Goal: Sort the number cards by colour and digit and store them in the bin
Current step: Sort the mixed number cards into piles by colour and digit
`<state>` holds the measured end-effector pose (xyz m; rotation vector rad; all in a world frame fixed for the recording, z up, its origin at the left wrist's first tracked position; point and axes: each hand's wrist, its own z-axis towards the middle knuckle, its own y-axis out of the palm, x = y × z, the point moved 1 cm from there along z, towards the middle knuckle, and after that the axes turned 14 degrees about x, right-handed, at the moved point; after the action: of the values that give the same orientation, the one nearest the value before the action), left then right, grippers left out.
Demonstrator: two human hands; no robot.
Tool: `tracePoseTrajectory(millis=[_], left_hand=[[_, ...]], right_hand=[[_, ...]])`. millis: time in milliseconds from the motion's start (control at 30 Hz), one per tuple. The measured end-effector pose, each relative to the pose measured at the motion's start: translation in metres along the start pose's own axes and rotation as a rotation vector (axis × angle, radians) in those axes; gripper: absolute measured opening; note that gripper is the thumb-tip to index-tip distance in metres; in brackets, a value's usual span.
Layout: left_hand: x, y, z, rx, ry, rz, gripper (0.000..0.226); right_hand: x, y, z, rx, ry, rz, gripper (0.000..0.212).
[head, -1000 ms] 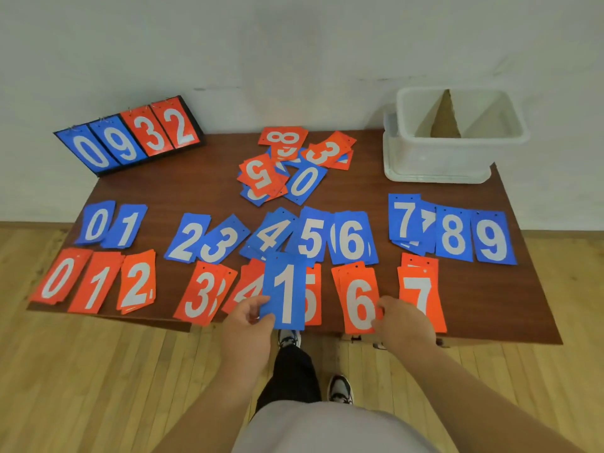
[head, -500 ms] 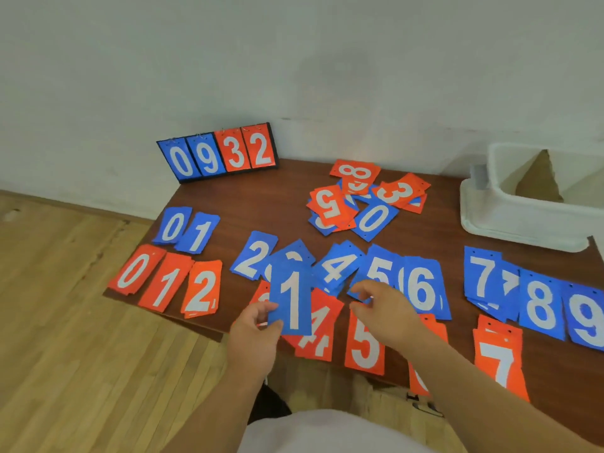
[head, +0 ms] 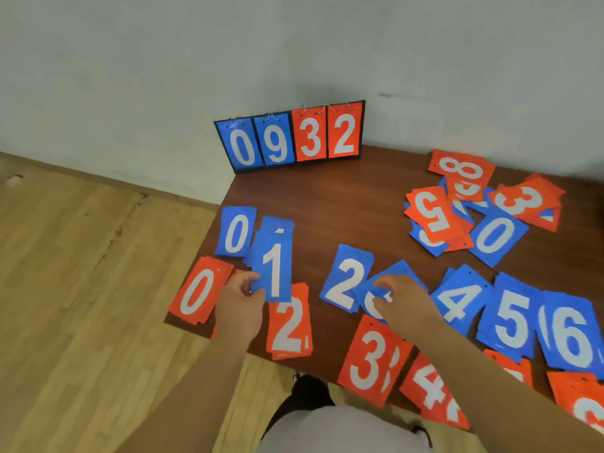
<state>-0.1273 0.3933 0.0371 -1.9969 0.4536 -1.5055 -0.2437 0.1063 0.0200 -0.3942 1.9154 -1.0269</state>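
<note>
Two hands in shot: left hand (head: 240, 300), right hand (head: 400, 300). One blue 1 card (head: 273, 268) is pinched in the left. One flip scoreboard (head: 291, 137) shows four digits, two blue and two orange. Seven blue piles (head: 511, 318) run 0 through 6. Four orange piles (head: 289, 325) read clearly: 0, 2, 3, 4. More are cut off at the right. One loose heap (head: 480, 207).

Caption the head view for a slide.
Left hand holds a blue 1 card; right hand pinches another blue card.
</note>
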Motion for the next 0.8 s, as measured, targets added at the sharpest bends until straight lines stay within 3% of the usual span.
tracePoseTrajectory(millis=[167, 367, 800], left_hand=[[0.008, 0.031, 0.075, -0.087, 0.121, 0.132, 0.03], [0.003, 0.061, 0.094, -0.087, 0.448, 0.671, 0.034], [0.067, 0.114, 0.026, -0.244, 0.593, 0.581, 0.036]], right_hand=[[-0.009, 0.011, 0.007, 0.055, 0.154, -0.033, 0.036], [-0.003, 0.013, 0.006, 0.117, 0.295, -0.037, 0.034], [0.05, -0.037, 0.01, 0.266, 0.34, 0.04, 0.032]])
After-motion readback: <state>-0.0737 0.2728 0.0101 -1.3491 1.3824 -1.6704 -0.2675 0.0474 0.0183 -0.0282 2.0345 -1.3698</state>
